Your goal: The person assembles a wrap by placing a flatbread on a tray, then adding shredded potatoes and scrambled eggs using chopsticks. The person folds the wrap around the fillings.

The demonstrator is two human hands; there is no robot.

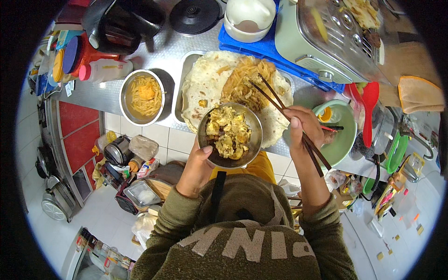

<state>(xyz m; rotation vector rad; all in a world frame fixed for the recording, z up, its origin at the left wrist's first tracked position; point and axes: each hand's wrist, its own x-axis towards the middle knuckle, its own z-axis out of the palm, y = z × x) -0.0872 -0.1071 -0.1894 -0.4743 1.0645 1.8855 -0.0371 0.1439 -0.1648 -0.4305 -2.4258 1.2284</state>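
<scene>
My left hand (196, 169) grips a steel bowl (255, 125) by its near left side, thumb over the rim. Chunky scrambled egg (227, 132) fills much of that bowl. Dark chopsticks (281, 108) are held in my right hand (306, 129), their tips at the cooked food on a flatbread. This large pale flatbread (201, 83) lies on a metal tray (177, 103), partly hidden behind the bowl. Yellow-brown shredded food (255, 72), seemingly potato, is heaped on its right half with some egg. A small egg piece (202, 103) sits apart on the left half.
Left of the tray, a steel bowl (123, 100) holds more yellow shreds. A green basin (347, 144) and red spoon (368, 112) are at right. Behind stand a pale green appliance (298, 35), white bowls (249, 18) on a blue rack (233, 43), and a dark kettle (123, 23).
</scene>
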